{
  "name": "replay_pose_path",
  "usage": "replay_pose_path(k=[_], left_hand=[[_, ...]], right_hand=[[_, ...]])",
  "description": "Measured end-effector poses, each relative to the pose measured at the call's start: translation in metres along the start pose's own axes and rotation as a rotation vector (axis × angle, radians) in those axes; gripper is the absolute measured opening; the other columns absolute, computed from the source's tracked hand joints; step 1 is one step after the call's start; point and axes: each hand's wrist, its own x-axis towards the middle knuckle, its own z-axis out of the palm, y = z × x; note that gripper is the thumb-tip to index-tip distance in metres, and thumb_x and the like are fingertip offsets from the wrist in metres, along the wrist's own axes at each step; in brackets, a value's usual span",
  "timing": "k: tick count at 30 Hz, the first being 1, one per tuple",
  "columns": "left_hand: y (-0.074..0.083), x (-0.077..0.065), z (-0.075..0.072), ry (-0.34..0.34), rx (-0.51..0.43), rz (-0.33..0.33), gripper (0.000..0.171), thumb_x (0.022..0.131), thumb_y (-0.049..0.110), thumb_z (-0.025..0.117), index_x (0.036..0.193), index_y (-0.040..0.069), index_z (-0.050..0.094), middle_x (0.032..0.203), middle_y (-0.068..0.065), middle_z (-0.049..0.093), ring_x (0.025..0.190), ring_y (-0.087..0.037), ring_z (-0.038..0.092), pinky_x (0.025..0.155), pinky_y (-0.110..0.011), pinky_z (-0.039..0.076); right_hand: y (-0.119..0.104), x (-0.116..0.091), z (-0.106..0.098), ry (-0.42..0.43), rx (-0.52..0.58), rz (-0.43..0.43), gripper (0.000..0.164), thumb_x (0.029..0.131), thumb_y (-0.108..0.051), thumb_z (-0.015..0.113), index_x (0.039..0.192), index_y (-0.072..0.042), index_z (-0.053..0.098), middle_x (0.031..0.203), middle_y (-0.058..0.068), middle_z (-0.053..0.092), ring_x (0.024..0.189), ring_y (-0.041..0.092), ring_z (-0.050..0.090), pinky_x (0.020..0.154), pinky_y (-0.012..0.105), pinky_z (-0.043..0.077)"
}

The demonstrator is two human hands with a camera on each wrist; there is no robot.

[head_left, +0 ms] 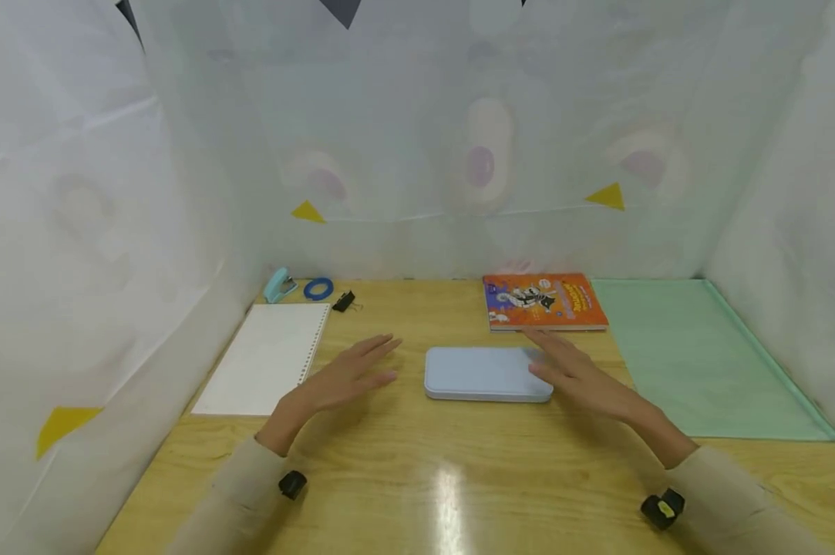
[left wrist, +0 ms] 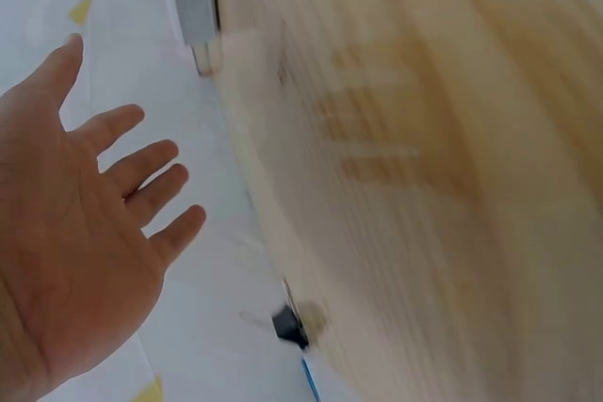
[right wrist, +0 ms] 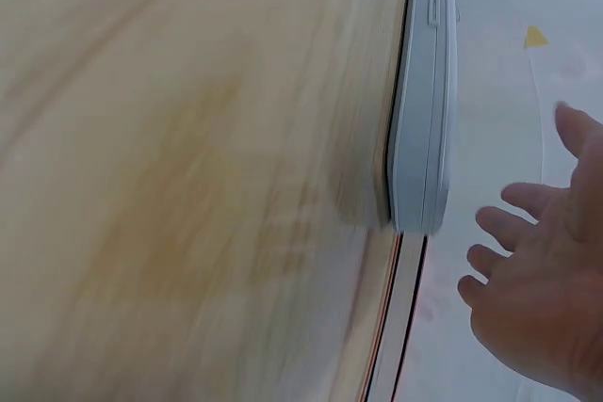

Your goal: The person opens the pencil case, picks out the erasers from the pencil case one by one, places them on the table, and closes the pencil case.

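A pale blue pencil case (head_left: 483, 374), closed and flat, lies in the middle of the wooden table. My left hand (head_left: 344, 378) hovers to its left with fingers spread and nothing in it; the left wrist view shows its bare palm (left wrist: 85, 233). On the other side, my right hand (head_left: 580, 375) is held over the table, overlapping the case's right end in the head view. Its fingers are extended, and in the right wrist view the hand (right wrist: 546, 270) appears apart from the case (right wrist: 424, 110), holding nothing.
A white spiral notebook (head_left: 267, 358) lies left. Behind it are a light blue stapler (head_left: 278, 286), a blue tape ring (head_left: 318, 289) and a black binder clip (head_left: 345, 301). An orange book (head_left: 545, 302) lies behind the case, a green mat (head_left: 715, 362) at right. White sheeting (head_left: 403, 154) encloses the table.
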Motion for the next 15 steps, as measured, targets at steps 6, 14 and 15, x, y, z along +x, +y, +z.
replay_pose_path(k=[6, 14, 15], left_hand=[[0.023, 0.035, 0.019, -0.105, 0.004, 0.015, 0.075, 0.104, 0.057, 0.053, 0.166, 0.022, 0.028, 0.171, -0.009, 0.024, 0.157, -0.032, 0.022, 0.123, -0.056, 0.024], [0.042, 0.058, 0.042, -0.165, 0.174, -0.024, 0.091, 0.097, 0.061, 0.065, 0.167, 0.023, 0.021, 0.171, -0.012, 0.023, 0.154, -0.034, 0.028, 0.123, -0.053, 0.025], [0.043, 0.059, 0.043, -0.165, 0.181, -0.036, 0.092, 0.096, 0.061, 0.066, 0.167, 0.023, 0.021, 0.170, -0.014, 0.024, 0.154, -0.035, 0.029, 0.123, -0.053, 0.025]], right_hand=[[-0.004, 0.021, 0.017, -0.084, -0.132, -0.088, 0.077, 0.096, -0.037, 0.075, 0.157, -0.004, 0.042, 0.165, 0.026, 0.031, 0.151, 0.053, 0.020, 0.114, 0.077, 0.013], [-0.013, 0.032, 0.027, -0.046, -0.337, -0.204, 0.079, 0.078, -0.019, 0.092, 0.148, -0.009, 0.057, 0.152, 0.024, 0.050, 0.139, 0.052, 0.042, 0.107, 0.076, 0.030], [-0.013, 0.034, 0.027, -0.048, -0.356, -0.215, 0.077, 0.078, -0.020, 0.092, 0.147, -0.009, 0.058, 0.151, 0.023, 0.051, 0.138, 0.051, 0.044, 0.106, 0.076, 0.032]])
